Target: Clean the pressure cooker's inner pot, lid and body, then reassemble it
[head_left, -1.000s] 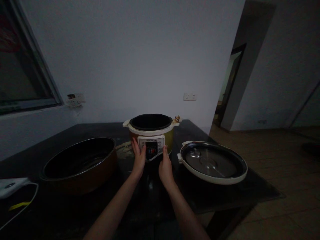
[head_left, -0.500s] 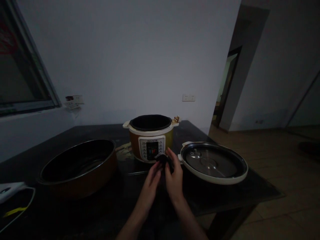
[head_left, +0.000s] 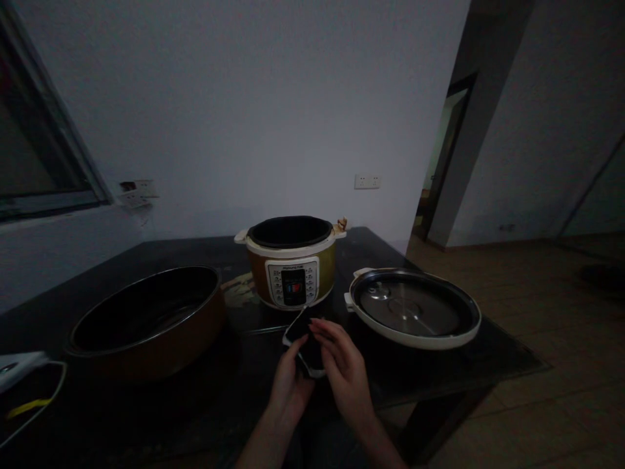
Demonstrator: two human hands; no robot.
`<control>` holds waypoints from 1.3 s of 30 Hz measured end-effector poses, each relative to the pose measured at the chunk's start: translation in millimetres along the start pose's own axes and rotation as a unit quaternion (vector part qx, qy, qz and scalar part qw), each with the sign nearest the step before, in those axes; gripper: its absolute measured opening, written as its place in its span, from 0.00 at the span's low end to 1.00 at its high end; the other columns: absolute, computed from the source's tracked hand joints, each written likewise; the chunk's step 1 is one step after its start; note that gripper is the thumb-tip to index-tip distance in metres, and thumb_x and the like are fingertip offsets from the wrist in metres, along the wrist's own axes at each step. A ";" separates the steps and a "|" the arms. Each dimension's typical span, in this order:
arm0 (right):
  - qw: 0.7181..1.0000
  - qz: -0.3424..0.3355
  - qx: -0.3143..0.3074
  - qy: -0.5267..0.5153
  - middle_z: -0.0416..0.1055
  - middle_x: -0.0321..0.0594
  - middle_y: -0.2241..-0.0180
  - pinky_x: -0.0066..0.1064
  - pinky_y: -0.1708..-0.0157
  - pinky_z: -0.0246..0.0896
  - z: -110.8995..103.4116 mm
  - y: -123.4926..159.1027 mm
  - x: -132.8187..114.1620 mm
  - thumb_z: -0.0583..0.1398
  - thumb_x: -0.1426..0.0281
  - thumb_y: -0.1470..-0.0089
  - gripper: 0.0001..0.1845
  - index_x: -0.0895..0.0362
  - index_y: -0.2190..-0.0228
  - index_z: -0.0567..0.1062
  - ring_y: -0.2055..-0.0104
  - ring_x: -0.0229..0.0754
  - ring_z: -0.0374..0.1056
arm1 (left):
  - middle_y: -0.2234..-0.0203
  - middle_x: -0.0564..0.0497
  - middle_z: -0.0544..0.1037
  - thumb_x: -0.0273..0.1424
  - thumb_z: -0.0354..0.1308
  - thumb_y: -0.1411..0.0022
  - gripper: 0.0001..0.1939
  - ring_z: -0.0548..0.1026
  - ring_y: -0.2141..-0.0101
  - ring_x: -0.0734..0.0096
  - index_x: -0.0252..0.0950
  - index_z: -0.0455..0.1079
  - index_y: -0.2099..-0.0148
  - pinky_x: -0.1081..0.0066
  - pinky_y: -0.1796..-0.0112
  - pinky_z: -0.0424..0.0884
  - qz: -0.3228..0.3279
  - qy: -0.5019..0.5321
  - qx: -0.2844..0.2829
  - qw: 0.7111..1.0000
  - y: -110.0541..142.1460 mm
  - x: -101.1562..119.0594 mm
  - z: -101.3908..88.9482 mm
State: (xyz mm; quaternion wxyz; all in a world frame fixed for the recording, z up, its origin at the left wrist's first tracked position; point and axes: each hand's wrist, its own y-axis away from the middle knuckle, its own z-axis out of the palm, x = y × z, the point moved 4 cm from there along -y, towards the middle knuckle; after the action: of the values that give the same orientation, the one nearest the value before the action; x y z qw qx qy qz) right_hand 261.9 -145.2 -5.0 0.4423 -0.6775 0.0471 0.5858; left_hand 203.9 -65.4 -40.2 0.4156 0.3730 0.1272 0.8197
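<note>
Drawn back from the cooker (head_left: pixel 293 264), the dark piece (head_left: pixel 311 355), perhaps cloth, lies between left grip (head_left: pixel 289 384), closed on it, and right grip (head_left: pixel 344 371), whose hold I cannot tell.

So the left hand (head_left: pixel 291 384) has a dark, white-edged piece (head_left: pixel 308 348) between its fingers, and the right hand (head_left: pixel 340 365) is resting on it too. Just behind sits an open cooker (head_left: pixel 293 264) with a button panel. There's a wide brown pan (head_left: pixel 151 326) off to the left and a round lid (head_left: pixel 415 309) lying right, all on a black desk (head_left: pixel 273 417).
</note>
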 end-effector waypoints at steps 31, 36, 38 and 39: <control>0.936 0.173 0.276 0.130 0.77 0.46 0.59 0.45 0.60 0.70 -298.3 -83.1 9.9 0.66 0.71 0.66 0.27 0.56 0.59 0.74 0.60 0.50 0.74 | 0.75 0.50 0.79 0.15 0.57 0.46 0.09 0.77 0.75 0.72 0.32 0.71 0.66 0.74 0.69 0.73 0.049 -0.140 -0.087 0.985 -65.1 -48.5 105.4; 0.946 0.117 0.249 0.171 0.75 0.47 0.53 0.51 0.46 0.59 -279.9 -54.5 0.7 0.68 0.63 0.64 0.30 0.56 0.55 0.74 0.50 0.54 0.70 | 0.67 0.49 0.81 0.12 0.58 0.51 0.20 0.79 0.67 0.68 0.36 0.72 0.58 0.71 0.63 0.74 0.097 -0.126 -0.087 0.983 -43.8 -43.8 87.8; 0.944 0.122 0.255 0.168 0.72 0.47 0.49 0.51 0.44 0.57 -267.9 -35.1 -2.7 0.67 0.59 0.62 0.32 0.54 0.52 0.73 0.47 0.55 0.67 | 0.63 0.49 0.81 0.12 0.58 0.51 0.22 0.79 0.62 0.66 0.38 0.72 0.56 0.70 0.59 0.73 0.121 -0.125 -0.092 0.980 -27.9 -37.8 75.9; 0.944 0.124 0.258 0.164 0.71 0.46 0.48 0.51 0.44 0.56 -260.7 -24.9 -4.9 0.67 0.57 0.60 0.33 0.53 0.51 0.72 0.45 0.55 0.66 | 0.61 0.49 0.80 0.13 0.58 0.50 0.23 0.78 0.59 0.66 0.39 0.72 0.55 0.70 0.57 0.73 0.133 -0.125 -0.093 0.979 -18.8 -34.2 68.7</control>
State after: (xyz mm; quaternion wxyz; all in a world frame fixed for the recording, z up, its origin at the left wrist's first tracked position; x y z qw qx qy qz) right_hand 471.0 -303.0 -7.6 0.5121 -0.6157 0.3522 0.4844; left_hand 277.1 -87.3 -19.8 0.3484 0.4459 -0.0531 0.8228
